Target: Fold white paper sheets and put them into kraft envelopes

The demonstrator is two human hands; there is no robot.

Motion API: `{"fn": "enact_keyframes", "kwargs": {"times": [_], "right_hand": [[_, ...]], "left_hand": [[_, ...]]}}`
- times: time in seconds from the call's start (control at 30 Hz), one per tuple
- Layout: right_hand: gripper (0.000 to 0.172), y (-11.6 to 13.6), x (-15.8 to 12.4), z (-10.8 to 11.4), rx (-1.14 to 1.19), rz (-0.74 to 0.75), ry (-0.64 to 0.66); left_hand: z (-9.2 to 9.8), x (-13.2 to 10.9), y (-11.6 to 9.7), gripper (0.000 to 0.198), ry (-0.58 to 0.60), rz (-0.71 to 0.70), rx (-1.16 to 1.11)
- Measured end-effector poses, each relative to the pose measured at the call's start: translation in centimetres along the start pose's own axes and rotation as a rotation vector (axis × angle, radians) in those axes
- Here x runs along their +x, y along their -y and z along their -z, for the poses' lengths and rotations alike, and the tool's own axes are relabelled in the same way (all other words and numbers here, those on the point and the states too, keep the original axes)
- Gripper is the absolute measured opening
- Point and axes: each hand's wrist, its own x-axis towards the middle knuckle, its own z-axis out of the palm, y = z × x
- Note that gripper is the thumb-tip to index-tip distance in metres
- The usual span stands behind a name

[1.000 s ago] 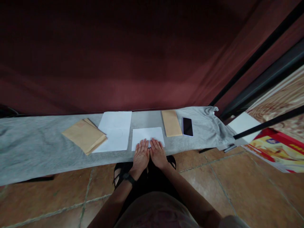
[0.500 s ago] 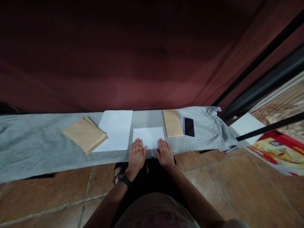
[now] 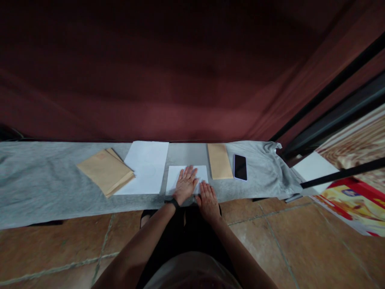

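Flat Work at Bench (image 3: 45, 188)

Brown envelopes (image 3: 104, 170) overlap a white sheet (image 3: 148, 168); your left hand (image 3: 185, 186), grip spread, lies on the smaller paper (image 3: 172, 178); your right hand (image 3: 209, 204), flat, over its near-right corner; then another envelope (image 3: 220, 161) and phone (image 3: 240, 167).

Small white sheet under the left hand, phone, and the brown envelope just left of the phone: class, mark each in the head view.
Small white sheet (image 3: 172, 178): head view, bare left part.
Phone (image 3: 240, 167): head view, middle of its dark screen.
Brown envelope (image 3: 220, 161): head view, middle of its upper face.
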Motion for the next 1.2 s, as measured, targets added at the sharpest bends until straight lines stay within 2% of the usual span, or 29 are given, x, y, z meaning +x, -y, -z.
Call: {"fn": "enact_keyframes", "kwargs": {"times": [0.13, 0.23, 0.47, 0.57, 0.67, 0.83, 1.0, 1.2], "right_hand": [[0.059, 0.1, 0.1, 0.3, -0.004, 0.002, 0.013], [0.059, 0.1, 0.2, 0.5, -0.003, 0.000, 0.020], [0.056, 0.3, 0.7, 0.4, 0.045, -0.049, -0.006], [0.053, 0.8, 2.8, 0.0, 0.083, -0.065, 0.015], [0.051, 1.4, 5.7, -0.7, 0.122, -0.002, 0.066], [0.052, 1.7, 8.9, -2.2, 0.085, 0.001, 0.057], [0.057, 0.5, 9.2, -3.1, 0.016, -0.070, 0.017], [0.062, -0.6, 8.5, -3.1, -0.004, -0.089, -0.060]], "left_hand": [[-0.3, 1.0, 1.0, 0.054, -0.002, 0.042, 0.007], [-0.3, 0.9, 1.7, 0.056, -0.006, 0.066, 0.022], [0.6, -2.2, 3.0, 0.058, -0.010, 0.115, 0.067], [1.1, -3.1, 3.1, 0.056, -0.010, 0.127, 0.071], [1.4, -3.2, 2.9, 0.056, -0.002, 0.125, 0.062], [1.4, -3.1, 3.0, 0.056, -0.008, 0.133, 0.040], [0.9, -3.1, 3.2, 0.058, -0.033, 0.174, 0.043], [0.5, -3.1, 3.3, 0.062, -0.094, 0.227, 0.031]]}}
